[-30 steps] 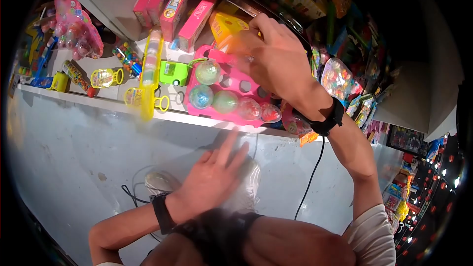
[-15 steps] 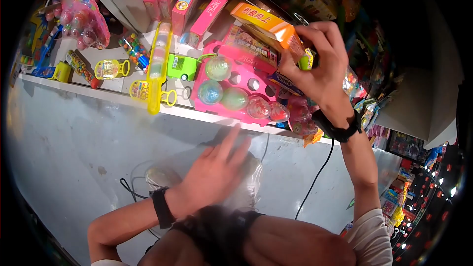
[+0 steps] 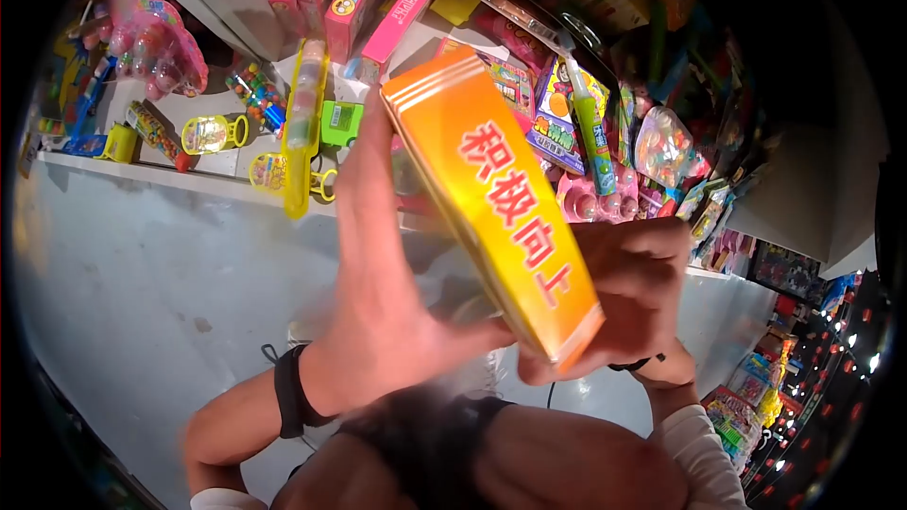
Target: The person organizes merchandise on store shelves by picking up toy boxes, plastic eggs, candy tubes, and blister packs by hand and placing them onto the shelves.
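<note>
An orange-yellow box (image 3: 510,212) with red Chinese characters is tilted up close in front of me, above the floor. My right hand (image 3: 628,297) grips its lower right part, with some fingers hidden behind it. My left hand (image 3: 378,312) is at the box's left side, slightly blurred. Its fingers stretch up along the upper left edge, and its thumb points to the lower edge with a wide gap between. Whether it bears any of the box's weight cannot be seen. Behind the box, a pink holder with egg-shaped capsules is almost wholly covered.
A low white shelf (image 3: 236,187) runs across the view. On it stand a long yellow tube pack (image 3: 304,123), a green toy car (image 3: 340,121), pink boxes (image 3: 402,14), a purple box (image 3: 559,113) and a green tube (image 3: 595,142). Bagged candy (image 3: 666,146) lies to the right.
The orange-yellow box has come off the shelf toward me, turned with its lettered side up, in my right hand. My left hand has risen from over the floor to the box's left side.
</note>
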The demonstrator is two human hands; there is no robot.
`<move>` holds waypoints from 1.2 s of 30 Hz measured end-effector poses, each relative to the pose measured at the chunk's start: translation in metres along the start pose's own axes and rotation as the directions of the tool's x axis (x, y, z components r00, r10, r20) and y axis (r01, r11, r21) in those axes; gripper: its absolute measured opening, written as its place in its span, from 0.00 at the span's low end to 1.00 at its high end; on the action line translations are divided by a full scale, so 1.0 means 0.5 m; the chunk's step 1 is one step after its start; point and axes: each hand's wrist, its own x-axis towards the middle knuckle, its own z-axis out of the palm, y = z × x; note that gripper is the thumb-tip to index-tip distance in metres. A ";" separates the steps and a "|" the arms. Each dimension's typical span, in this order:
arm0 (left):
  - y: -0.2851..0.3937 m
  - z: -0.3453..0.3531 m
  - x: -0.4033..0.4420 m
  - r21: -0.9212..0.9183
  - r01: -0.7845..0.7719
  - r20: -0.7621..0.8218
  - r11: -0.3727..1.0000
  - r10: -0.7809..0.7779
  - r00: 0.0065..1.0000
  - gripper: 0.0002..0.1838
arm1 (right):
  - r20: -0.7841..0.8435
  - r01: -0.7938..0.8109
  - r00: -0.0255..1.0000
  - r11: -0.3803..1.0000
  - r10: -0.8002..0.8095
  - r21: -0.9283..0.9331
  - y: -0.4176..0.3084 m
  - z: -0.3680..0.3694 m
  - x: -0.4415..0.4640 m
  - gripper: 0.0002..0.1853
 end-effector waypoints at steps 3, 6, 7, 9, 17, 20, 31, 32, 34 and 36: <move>-0.018 0.015 -0.007 0.016 0.003 -0.104 1.000 -0.001 0.995 0.68 | -0.201 -0.131 0.970 0.991 0.135 0.030 -0.020 0.055 -0.022 0.33; -0.034 0.024 -0.017 0.014 0.008 -0.156 1.000 -0.006 0.988 0.68 | -0.142 -0.140 0.976 0.976 0.164 0.165 -0.020 0.034 0.012 0.33; -0.039 0.027 -0.019 0.015 0.008 -0.164 1.000 -0.005 0.986 0.67 | -0.215 -0.150 0.941 0.893 0.260 0.425 -0.019 0.038 0.013 0.34; -0.044 0.030 -0.025 0.006 0.008 -0.158 1.000 -0.007 0.987 0.67 | -0.127 -0.269 0.930 0.875 0.344 0.402 -0.022 0.024 0.024 0.36; -0.060 0.032 -0.038 0.018 -0.033 -0.090 0.999 0.035 0.995 0.64 | 0.145 -0.524 0.833 0.676 0.535 0.517 -0.025 0.015 0.054 0.30; -0.056 0.025 -0.037 0.035 -0.019 -0.055 0.999 0.021 0.998 0.64 | 0.270 -0.642 0.729 0.492 0.629 0.588 -0.023 0.008 0.065 0.32; -0.007 -0.005 -0.009 0.442 -0.138 0.106 0.886 0.101 0.989 0.71 | 0.317 -0.674 0.728 0.553 0.608 0.489 -0.026 -0.007 0.059 0.31; -0.004 -0.006 -0.007 0.460 -0.142 0.109 0.877 0.103 0.989 0.72 | 0.255 -0.636 0.754 0.577 0.605 0.513 -0.027 -0.001 0.056 0.29; -0.004 -0.007 -0.002 0.439 -0.141 0.086 0.888 0.115 0.990 0.73 | 0.191 -0.596 0.776 0.600 0.601 0.533 -0.025 0.005 0.048 0.28; -0.003 -0.009 0.004 0.417 -0.139 0.059 0.898 0.126 0.990 0.73 | 0.177 -0.558 0.770 0.511 0.613 0.655 -0.020 0.006 0.043 0.28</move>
